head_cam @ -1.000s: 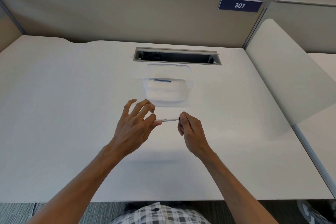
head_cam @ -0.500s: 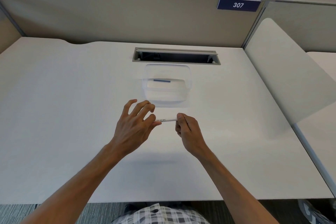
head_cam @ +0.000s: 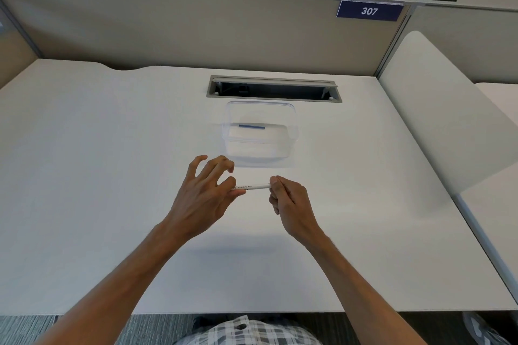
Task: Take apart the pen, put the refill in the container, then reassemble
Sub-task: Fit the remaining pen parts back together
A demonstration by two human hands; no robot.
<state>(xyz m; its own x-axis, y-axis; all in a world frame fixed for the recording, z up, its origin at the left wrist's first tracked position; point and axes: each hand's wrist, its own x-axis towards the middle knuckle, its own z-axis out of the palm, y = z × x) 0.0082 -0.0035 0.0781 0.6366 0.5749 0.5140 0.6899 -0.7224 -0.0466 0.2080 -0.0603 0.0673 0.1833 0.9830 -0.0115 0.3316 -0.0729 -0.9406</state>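
We've got the white pen (head_cam: pixel 253 187) level above the desk (head_cam: pixel 98 176), left hand (head_cam: pixel 206 196) pinching one end with the spare fingers fanned out, right hand (head_cam: pixel 290 202) curled round the other. Just past it: the clear container (head_cam: pixel 291 120) with a blue refill (head_cam: pixel 251 126) inside.

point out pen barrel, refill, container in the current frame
pen barrel (head_cam: pixel 253 186), head view, on the printed white middle between the two hands
refill (head_cam: pixel 251 126), head view, mid-length of the blue stick
container (head_cam: pixel 259 161), head view, on its clear near wall
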